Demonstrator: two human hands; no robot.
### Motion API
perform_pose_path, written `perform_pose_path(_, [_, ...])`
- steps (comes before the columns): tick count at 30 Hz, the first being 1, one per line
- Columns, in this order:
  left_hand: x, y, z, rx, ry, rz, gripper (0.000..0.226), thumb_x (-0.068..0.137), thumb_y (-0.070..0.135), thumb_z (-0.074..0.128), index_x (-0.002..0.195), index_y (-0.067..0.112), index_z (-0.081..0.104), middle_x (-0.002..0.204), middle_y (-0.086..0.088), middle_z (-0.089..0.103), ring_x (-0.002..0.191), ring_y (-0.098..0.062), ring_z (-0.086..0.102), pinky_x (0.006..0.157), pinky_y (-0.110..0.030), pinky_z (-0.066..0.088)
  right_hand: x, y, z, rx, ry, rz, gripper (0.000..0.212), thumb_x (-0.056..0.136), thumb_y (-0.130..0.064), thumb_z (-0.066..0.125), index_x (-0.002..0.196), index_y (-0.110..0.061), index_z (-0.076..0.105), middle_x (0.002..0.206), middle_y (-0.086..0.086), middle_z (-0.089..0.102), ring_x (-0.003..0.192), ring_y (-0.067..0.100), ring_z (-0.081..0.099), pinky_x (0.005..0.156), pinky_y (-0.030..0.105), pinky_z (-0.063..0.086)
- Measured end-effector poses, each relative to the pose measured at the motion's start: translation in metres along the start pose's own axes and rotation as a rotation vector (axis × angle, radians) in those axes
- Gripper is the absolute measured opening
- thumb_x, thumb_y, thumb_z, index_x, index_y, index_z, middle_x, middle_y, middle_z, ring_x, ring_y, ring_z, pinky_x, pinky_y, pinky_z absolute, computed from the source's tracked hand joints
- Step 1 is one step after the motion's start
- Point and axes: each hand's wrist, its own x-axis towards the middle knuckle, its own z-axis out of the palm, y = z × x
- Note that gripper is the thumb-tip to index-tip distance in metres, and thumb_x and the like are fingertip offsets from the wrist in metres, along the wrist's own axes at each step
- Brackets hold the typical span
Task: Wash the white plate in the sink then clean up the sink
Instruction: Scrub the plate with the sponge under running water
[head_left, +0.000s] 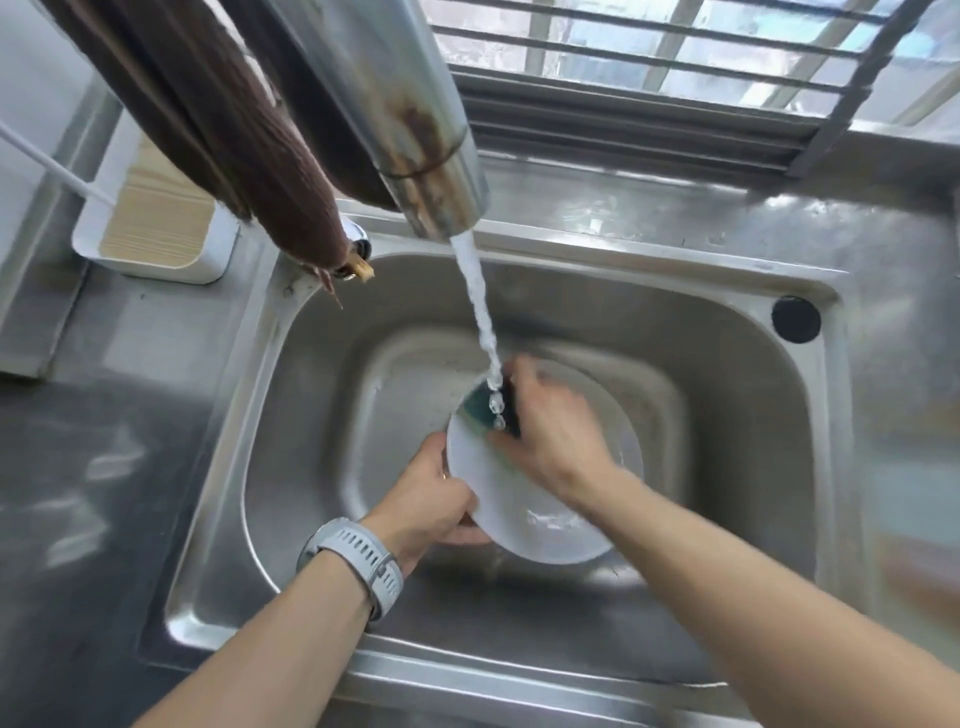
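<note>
From the head camera, the white plate is held tilted over the basin of the steel sink, near its middle. The left hand grips the plate's left rim, fingers curled under the edge, a grey watch on that wrist. The right hand (blurred) presses a dark green sponge against the plate's upper face, fingers curled round it. A stream of water falls from the steel faucet onto the sponge. A brown cloth hangs at the upper left. A white container stands on the worktop left of the sink, and a black plug sits at the sink's right rear corner.
</note>
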Motion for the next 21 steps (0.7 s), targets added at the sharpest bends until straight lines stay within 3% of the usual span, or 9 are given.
perform_pose_path(4, [0.000,0.001,-0.002,-0.003,-0.007,-0.020,0.065,0.085,-0.019,0.047,0.130,0.029,0.048,0.125,0.006,0.060,0.118,-0.033,0.065,0.078,-0.051,0.066,-0.033,0.050,-0.017,-0.101,0.001,0.203,0.062,0.084,-0.044,0.067,0.131,-0.016,0.040,0.112,0.012,0.067,0.092,0.038,0.066,0.067,0.039,0.047])
perform_pose_path(6, [-0.002,0.002,0.002,-0.010,-0.014,-0.022,0.063,0.084,-0.019,0.046,0.124,0.030,0.048,0.123,0.002,0.062,0.115,-0.032,0.067,0.075,-0.049,0.066,-0.068,0.029,-0.009,-0.103,-0.055,0.121,0.058,0.082,-0.046,0.064,0.127,-0.019,0.039,0.111,0.007,0.065,0.093,0.035,0.065,0.069,0.039,0.048])
perform_pose_path(9, [-0.001,0.002,0.004,-0.011,-0.008,-0.011,0.059,0.082,-0.018,0.050,0.122,0.027,0.050,0.123,-0.004,0.066,0.112,-0.029,0.070,0.073,-0.047,0.067,-0.033,-0.009,-0.004,0.044,-0.029,-0.038,0.050,0.084,-0.048,0.065,0.116,-0.019,0.040,0.100,0.005,0.062,0.085,0.035,0.063,0.062,0.038,0.041])
perform_pose_path(12, [0.000,0.004,-0.003,-0.012,0.018,-0.008,0.057,0.084,-0.019,0.051,0.114,0.028,0.050,0.123,0.000,0.062,0.115,-0.030,0.067,0.068,-0.043,0.067,0.010,0.011,-0.010,0.042,0.027,0.035,0.049,0.084,-0.040,0.068,0.118,-0.020,0.041,0.099,0.010,0.066,0.084,0.038,0.064,0.061,0.038,0.044])
perform_pose_path(15, [0.001,0.004,-0.004,0.007,0.020,-0.041,0.063,0.085,-0.018,0.051,0.126,0.029,0.044,0.129,-0.003,0.061,0.114,-0.034,0.068,0.071,-0.045,0.067,-0.029,0.049,-0.022,-0.056,0.028,0.181,0.056,0.083,-0.043,0.065,0.128,-0.020,0.040,0.107,0.011,0.068,0.087,0.037,0.065,0.064,0.037,0.046])
perform_pose_path(18, [0.001,0.001,0.000,0.018,0.017,-0.038,0.064,0.084,-0.017,0.052,0.130,0.028,0.044,0.124,-0.001,0.064,0.108,-0.030,0.072,0.073,-0.048,0.067,-0.071,0.018,-0.010,-0.076,-0.041,0.066,0.056,0.081,-0.057,0.056,0.123,-0.026,0.037,0.103,-0.001,0.066,0.088,0.031,0.065,0.066,0.036,0.050])
perform_pose_path(21, [0.002,0.000,0.002,0.010,0.021,-0.031,0.066,0.084,-0.016,0.054,0.133,0.027,0.047,0.124,-0.002,0.065,0.108,-0.030,0.072,0.067,-0.041,0.066,-0.023,-0.008,-0.002,-0.046,-0.003,-0.012,0.052,0.084,-0.058,0.058,0.122,-0.025,0.042,0.100,0.001,0.065,0.092,0.032,0.063,0.061,0.035,0.039])
